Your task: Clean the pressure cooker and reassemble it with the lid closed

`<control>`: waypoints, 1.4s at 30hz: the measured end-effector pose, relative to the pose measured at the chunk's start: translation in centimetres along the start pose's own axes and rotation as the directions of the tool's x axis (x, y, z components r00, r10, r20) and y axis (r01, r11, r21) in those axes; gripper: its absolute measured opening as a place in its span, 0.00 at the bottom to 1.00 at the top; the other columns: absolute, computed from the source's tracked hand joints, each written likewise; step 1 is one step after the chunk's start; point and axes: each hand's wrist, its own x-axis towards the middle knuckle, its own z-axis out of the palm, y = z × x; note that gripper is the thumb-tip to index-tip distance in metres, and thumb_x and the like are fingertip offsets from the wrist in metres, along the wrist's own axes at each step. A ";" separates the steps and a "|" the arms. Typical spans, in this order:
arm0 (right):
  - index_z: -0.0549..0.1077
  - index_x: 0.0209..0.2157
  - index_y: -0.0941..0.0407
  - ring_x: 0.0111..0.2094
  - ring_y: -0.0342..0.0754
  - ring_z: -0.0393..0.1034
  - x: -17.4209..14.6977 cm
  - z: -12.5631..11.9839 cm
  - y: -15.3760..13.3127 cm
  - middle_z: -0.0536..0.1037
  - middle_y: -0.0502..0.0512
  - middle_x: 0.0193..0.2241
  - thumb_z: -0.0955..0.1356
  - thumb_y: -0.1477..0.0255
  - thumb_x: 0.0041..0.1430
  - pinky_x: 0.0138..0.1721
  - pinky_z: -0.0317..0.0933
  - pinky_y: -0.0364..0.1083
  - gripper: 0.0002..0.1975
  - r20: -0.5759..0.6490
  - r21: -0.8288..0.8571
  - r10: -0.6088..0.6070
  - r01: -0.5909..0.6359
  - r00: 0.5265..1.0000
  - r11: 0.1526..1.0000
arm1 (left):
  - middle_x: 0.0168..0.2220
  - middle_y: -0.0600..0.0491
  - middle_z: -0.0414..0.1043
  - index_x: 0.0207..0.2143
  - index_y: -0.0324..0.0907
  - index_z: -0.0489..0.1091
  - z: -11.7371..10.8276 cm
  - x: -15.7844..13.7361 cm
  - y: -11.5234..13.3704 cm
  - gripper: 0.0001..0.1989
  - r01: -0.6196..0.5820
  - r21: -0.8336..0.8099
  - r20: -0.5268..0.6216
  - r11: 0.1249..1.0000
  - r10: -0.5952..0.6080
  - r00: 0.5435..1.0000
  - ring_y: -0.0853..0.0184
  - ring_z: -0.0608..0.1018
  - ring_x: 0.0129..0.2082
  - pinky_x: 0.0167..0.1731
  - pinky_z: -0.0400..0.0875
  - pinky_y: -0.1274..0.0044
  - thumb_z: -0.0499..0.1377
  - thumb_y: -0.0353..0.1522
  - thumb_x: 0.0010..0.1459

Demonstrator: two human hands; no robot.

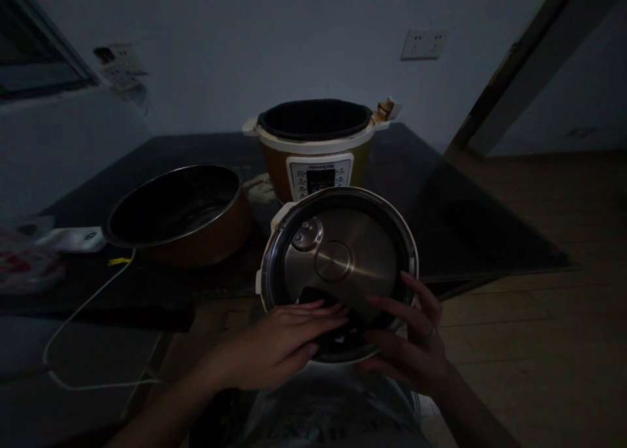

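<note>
A round pressure cooker lid (365,252) is tilted with its steel underside facing me, above my lap. My left hand (289,337) lies across its lower left part, fingers pressed together over a dark patch that I cannot make out. At the lower right, my right hand (416,340), with a ring on one finger, grips the rim with its fingers reaching over the underside. Behind the lid stands the pressure cooker (279,164), uncovered, its control panel towards me. To its left sits an orange-brown inner pot (215,236) with a dark inside.
The dark table (465,219) carries the cooker and pot. Left of the pot are a white device (78,239) and a blurred plastic bag (29,258). A white cable (83,307) hangs over the front edge. Wall sockets (424,44) are behind.
</note>
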 end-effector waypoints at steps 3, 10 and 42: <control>0.73 0.31 0.48 0.62 0.62 0.54 0.1 -0.1 0.0 0.75 0.53 0.47 0.74 0.56 0.49 0.54 0.60 0.63 0.14 0.009 0.010 0.005 -0.005 1.000 1.000 | 0.68 0.57 0.49 0.67 0.52 0.45 -0.1 1.1 0.3 0.32 -0.028 -0.021 0.038 0.999 0.029 0.999 0.65 0.56 0.67 0.63 0.58 0.66 0.51 0.26 0.63; 0.72 0.32 0.52 0.65 0.61 0.49 0.4 -0.3 -0.1 0.75 0.56 0.47 0.72 0.58 0.53 0.56 0.60 0.60 0.12 0.021 0.030 -0.024 0.023 0.999 0.999 | 0.68 0.56 0.50 0.67 0.47 0.49 -0.1 4.3 0.2 0.31 -0.127 -0.002 0.069 0.992 0.127 0.990 0.67 0.51 0.68 0.67 0.45 0.64 0.47 0.23 0.63; 0.72 0.30 0.56 0.64 0.62 0.51 0.6 -0.3 -0.3 0.75 0.59 0.45 0.68 0.62 0.60 0.54 0.62 0.58 0.11 -0.020 0.068 0.013 -0.012 1.000 0.998 | 0.70 0.44 0.41 0.67 0.36 0.43 0.4 5.8 -0.4 0.32 -0.175 0.090 0.069 0.980 0.170 0.983 0.67 0.43 0.70 0.67 0.45 0.66 0.47 0.23 0.61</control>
